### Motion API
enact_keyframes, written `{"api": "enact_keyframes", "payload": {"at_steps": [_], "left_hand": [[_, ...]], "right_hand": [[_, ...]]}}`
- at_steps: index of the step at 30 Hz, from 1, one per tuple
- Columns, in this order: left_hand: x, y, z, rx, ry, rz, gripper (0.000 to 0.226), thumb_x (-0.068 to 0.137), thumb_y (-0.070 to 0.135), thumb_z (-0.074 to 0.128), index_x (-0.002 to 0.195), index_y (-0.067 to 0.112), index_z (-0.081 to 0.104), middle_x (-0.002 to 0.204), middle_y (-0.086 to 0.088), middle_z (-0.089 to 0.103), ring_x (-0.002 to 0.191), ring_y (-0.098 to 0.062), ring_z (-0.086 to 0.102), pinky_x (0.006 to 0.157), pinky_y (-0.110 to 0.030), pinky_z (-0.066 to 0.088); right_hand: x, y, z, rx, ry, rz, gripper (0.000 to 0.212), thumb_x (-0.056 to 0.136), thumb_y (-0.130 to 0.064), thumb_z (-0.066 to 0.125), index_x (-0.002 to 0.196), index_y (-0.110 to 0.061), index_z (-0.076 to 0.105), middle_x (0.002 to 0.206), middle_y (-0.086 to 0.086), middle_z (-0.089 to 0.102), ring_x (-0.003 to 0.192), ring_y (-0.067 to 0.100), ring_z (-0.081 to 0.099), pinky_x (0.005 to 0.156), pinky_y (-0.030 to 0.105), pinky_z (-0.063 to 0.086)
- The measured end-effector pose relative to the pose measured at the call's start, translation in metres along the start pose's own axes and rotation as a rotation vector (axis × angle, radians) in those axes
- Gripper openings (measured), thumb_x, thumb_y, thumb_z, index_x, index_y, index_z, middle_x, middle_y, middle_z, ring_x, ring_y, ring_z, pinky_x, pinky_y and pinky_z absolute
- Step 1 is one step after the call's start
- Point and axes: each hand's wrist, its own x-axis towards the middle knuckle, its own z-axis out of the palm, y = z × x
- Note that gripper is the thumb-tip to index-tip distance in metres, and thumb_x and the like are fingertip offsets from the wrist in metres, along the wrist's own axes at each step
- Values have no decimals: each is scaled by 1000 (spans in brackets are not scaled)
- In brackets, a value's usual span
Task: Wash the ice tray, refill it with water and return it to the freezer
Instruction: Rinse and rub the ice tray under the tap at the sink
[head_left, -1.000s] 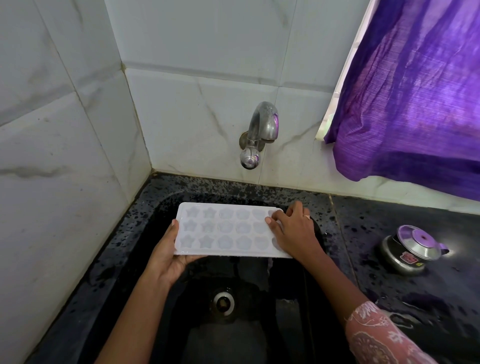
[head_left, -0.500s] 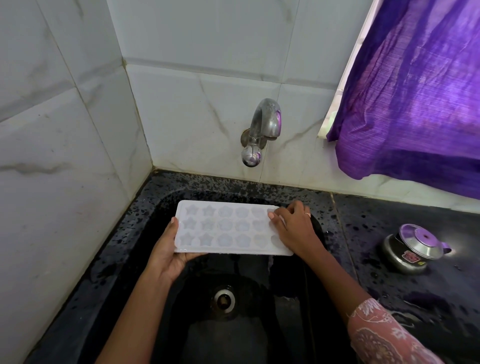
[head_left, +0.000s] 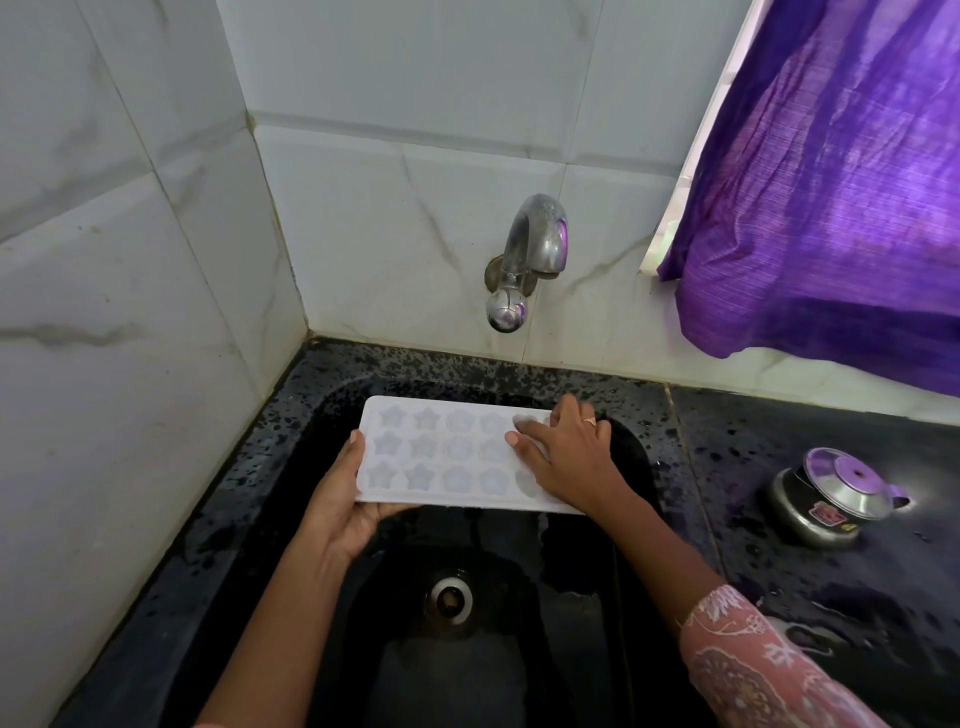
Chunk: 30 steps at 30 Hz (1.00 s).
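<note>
A white ice tray (head_left: 447, 452) with star and flower moulds is held level over the black sink (head_left: 322, 405), below the steel tap (head_left: 524, 260). My left hand (head_left: 343, 499) grips the tray's left end from underneath, thumb up along the edge. My right hand (head_left: 566, 457) lies flat on the tray's right end, fingers straight across the moulds. No water runs from the tap.
The sink drain (head_left: 449, 597) sits below the tray. White marble-look tiles (head_left: 130, 312) close off the left and back. A small steel lidded pot (head_left: 831, 499) stands on the wet black counter (head_left: 857, 597) at right, under a purple curtain (head_left: 831, 182).
My right hand's fingers have slid a little leftward across the tray's moulds. The tray and my left hand stay nearly where they were.
</note>
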Motion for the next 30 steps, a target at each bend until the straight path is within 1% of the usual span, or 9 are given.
{"api": "enact_keyframes", "payload": {"at_steps": [3, 8, 12, 19, 24, 30], "left_hand": [[1, -1, -1, -1, 6, 1, 29, 98, 37, 38, 110, 20, 58, 86, -4, 75, 76, -22, 72, 49, -40, 56], [1, -3, 0, -7, 0, 3, 29, 98, 38, 39, 109, 20, 58, 87, -4, 75, 77, -23, 72, 50, -40, 56], [1, -4, 1, -8, -2, 10, 28, 97, 37, 39, 109, 20, 59, 88, -4, 75, 78, -23, 72, 50, -40, 56], [1, -2, 0, -5, 2, 16, 27, 98, 38, 39, 108, 21, 58, 87, -3, 75, 77, -23, 72, 50, -41, 56], [2, -1, -2, 5, 4, 30, 27, 98, 37, 37, 108, 21, 58, 86, -2, 75, 76, -22, 72, 50, -42, 57], [0, -2, -1, 10, -5, 20, 28, 98, 37, 37, 107, 21, 58, 87, -3, 75, 77, -23, 72, 51, -41, 57]], "right_hand": [[0, 3, 0, 30, 13, 8, 42, 93, -56, 31, 123, -38, 54, 109, 3, 35, 108, 24, 33, 90, 38, 23], [0, 6, -1, 1, 51, 36, 40, 93, -56, 32, 118, -36, 56, 110, 4, 37, 108, 25, 34, 90, 39, 23], [1, 2, -2, -22, 77, 36, 40, 93, -55, 31, 119, -35, 55, 111, 5, 37, 107, 25, 33, 88, 38, 23], [0, -2, -2, 6, 17, 29, 43, 94, -55, 30, 127, -35, 50, 115, 5, 36, 110, 24, 32, 90, 39, 24], [-3, 2, -3, 20, 21, 38, 40, 93, -55, 32, 121, -37, 54, 113, 5, 37, 111, 25, 33, 90, 39, 22], [-1, 2, -3, -72, 69, 42, 42, 92, -58, 31, 119, -37, 56, 112, 5, 38, 109, 25, 35, 89, 39, 24]]}}
